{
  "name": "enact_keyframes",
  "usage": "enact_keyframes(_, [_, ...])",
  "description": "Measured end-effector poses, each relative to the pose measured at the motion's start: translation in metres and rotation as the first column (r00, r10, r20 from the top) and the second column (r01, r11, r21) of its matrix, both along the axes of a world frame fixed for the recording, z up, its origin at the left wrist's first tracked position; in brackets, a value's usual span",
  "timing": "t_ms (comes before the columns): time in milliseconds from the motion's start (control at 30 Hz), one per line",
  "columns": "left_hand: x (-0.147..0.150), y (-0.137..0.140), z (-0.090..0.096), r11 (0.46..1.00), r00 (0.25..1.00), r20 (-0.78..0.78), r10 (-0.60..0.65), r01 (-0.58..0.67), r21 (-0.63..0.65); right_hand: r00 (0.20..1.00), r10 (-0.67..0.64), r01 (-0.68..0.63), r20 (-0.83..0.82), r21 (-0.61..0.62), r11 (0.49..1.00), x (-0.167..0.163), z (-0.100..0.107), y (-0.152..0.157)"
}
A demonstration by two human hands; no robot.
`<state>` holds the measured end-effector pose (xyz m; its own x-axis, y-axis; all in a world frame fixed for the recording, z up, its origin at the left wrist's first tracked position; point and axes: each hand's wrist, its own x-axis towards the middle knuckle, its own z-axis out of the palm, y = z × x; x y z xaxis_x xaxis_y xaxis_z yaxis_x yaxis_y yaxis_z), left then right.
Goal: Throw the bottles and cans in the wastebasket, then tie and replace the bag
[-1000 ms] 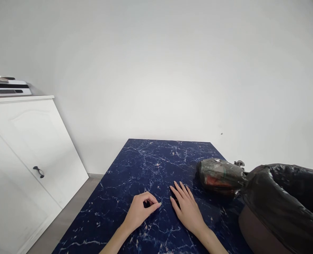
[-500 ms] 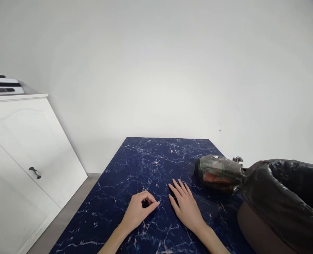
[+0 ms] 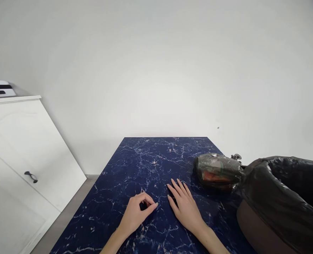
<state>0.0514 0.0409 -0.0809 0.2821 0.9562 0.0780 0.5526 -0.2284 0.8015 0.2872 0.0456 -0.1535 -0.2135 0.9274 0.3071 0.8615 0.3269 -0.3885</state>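
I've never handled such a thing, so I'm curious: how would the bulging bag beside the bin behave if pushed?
The bag would probably dent and crinkle, since its thin plastic looks wrinkled. It may feel slippery, judging by its shine. It might tug the black liner, as the two appear to meet.

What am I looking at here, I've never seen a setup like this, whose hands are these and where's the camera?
There's no robot: these are a person's bare hands, seen from a camera on that person's head, looking forward and down. The left hand is curled, thumb and fingertip together, with nothing visible in it. The right hand is spread palm down over the blue marbled table, holding nothing. Beyond it lies a knotted plastic bag. At far right is a bin with a black liner; a white cabinet stands left.
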Motion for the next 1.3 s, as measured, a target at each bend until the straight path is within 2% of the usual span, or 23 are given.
enact_keyframes(200, [0.000,0.000,0.001,1.000,1.000,-0.018,-0.002,0.002,0.002,0.998,-0.008,0.010,-0.061,0.030,1.000,0.000,-0.006,0.000])
enact_keyframes(367, [0.000,0.000,0.000,1.000,1.000,-0.028,0.006,-0.005,0.010,0.971,-0.103,0.145,-0.216,0.190,0.971,0.010,0.002,0.005])
enact_keyframes(433, [0.000,0.001,-0.002,1.000,1.000,-0.027,0.003,-0.003,0.013,0.952,-0.156,0.233,-0.264,0.293,0.927,0.021,0.013,0.008])
enact_keyframes(533, [-0.001,0.001,-0.003,1.000,0.999,-0.034,-0.001,0.001,0.012,0.919,-0.254,0.370,-0.303,0.432,0.822,0.046,0.031,0.011])
enact_keyframes(667, [-0.001,0.001,-0.003,1.000,0.999,-0.041,-0.003,0.003,0.004,0.864,-0.380,0.502,-0.329,0.528,0.685,0.080,0.042,0.015])
enact_keyframes(767, [-0.001,0.001,-0.003,1.000,0.999,-0.037,-0.003,0.003,-0.005,0.805,-0.439,0.593,-0.400,0.498,0.633,0.099,0.037,0.018])
enact_keyframes(833, [-0.001,0.001,-0.003,1.000,0.999,-0.035,-0.006,0.005,-0.012,0.757,-0.458,0.647,-0.465,0.443,0.621,0.108,0.031,0.020])
enact_keyframes(900, [-0.002,0.001,-0.002,1.000,0.999,-0.035,-0.010,0.009,-0.012,0.716,-0.465,0.682,-0.520,0.382,0.624,0.112,0.025,0.022])
enact_keyframes(1000, [-0.002,0.000,-0.002,1.000,0.999,-0.037,-0.012,0.012,-0.010,0.653,-0.490,0.712,-0.578,0.248,0.657,0.114,0.021,0.023])
enact_keyframes(1100, [-0.002,-0.001,-0.003,1.000,0.999,-0.037,-0.013,0.013,-0.008,0.575,-0.536,0.745,-0.619,0.124,0.656,0.116,0.020,0.025])
enact_keyframes(1167, [-0.002,0.000,-0.004,1.000,0.999,-0.039,-0.013,0.013,-0.006,0.525,-0.551,0.772,-0.649,0.092,0.628,0.120,0.018,0.028])
enact_keyframes(1300, [-0.002,0.000,-0.005,1.000,0.999,-0.041,-0.012,0.011,-0.013,0.463,-0.530,0.816,-0.711,0.108,0.567,0.130,0.009,0.035])
